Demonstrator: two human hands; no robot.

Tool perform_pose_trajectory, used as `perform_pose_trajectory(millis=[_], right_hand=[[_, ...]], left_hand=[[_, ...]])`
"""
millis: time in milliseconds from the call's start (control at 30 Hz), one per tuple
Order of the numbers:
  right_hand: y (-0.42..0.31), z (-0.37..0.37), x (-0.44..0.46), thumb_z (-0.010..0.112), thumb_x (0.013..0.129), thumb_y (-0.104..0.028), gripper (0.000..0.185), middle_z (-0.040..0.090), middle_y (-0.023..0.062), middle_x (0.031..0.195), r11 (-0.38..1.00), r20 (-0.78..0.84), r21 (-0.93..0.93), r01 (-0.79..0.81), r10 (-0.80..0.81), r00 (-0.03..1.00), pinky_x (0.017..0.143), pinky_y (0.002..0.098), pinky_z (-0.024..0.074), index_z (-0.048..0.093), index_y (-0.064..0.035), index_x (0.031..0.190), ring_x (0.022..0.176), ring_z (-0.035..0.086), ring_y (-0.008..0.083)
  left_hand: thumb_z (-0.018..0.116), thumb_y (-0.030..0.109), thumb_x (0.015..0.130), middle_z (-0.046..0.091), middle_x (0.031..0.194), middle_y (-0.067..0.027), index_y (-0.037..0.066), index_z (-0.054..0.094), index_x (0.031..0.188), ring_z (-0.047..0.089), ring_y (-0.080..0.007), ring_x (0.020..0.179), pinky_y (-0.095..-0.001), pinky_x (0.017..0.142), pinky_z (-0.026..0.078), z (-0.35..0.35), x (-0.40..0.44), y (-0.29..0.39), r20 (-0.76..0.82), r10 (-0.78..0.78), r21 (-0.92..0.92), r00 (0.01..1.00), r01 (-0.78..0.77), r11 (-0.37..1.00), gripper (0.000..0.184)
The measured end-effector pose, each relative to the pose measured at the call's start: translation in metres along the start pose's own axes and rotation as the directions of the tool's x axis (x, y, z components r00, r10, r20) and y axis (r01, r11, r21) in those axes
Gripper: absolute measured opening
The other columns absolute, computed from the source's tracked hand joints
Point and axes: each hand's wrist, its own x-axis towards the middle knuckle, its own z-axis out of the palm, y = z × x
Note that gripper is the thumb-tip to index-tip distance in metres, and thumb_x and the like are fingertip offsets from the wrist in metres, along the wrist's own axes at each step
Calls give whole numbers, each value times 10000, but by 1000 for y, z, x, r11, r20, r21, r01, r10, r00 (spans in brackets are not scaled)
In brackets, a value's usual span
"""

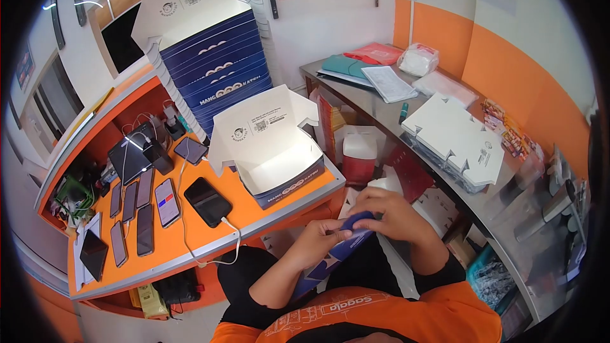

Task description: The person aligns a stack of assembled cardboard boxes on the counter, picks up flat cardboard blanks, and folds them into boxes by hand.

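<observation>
On my lap lies a blue printed food box [323,269], partly folded, with much of it hidden by my arms and shirt. My left hand [319,241] pinches its near edge between thumb and fingers. Bent over the far end of the same box, my right hand [387,211] grips a blue flap. In front of my hands, an open-lidded box [270,174] with a white inside rests on the orange counter [254,228]. Behind it rises a tall stack of blue boxes [216,67], the top one with its white lid up.
Several phones [145,228] lie on the counter at left, one with a white charging cable [236,251]. A metal table [438,159] at right holds flat white box blanks [454,133], papers [389,84] and a green marker [403,112]. Below sits a teal crate [486,273].
</observation>
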Motion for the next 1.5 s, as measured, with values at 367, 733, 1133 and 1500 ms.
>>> perform_pose_trajectory(millis=[367,733,1133,1500], right_hand=[[-1,0,-9,783,857,-106,355,661,81,966,991,-87,114,-73,83,993,693,273,493,715,-55,1202,772,617,122],[-178,-15,48,814,848,-164,197,651,53,880,702,123,71,709,-712,692,552,279,499,676,-85,963,693,664,202],[-271,42,-13,656,962,-226,226,701,122,1081,232,223,494,838,-965,135,822,378,484,675,-60,1115,914,676,280],[-277,81,-26,690,914,-147,117,680,77,881,197,-1,548,813,-972,236,558,336,463,691,-57,989,689,642,240]], left_hand=[[679,291,998,636,905,58,110,670,1201,568,-28,739,-214,552,462,-8,-13,-11,125,-50,75,991,41,996,273],[651,216,1020,666,1049,35,48,638,1235,607,-55,961,-230,887,491,-2,-94,-25,5,119,129,993,-118,985,273],[646,45,986,641,1099,-33,-18,672,1194,596,-97,994,-254,874,484,36,-183,-41,-316,462,-1,829,-487,873,219],[655,4,979,665,1141,-64,-32,646,1175,629,-117,1059,-278,918,500,45,-222,-32,-472,551,-100,688,-663,742,199]])
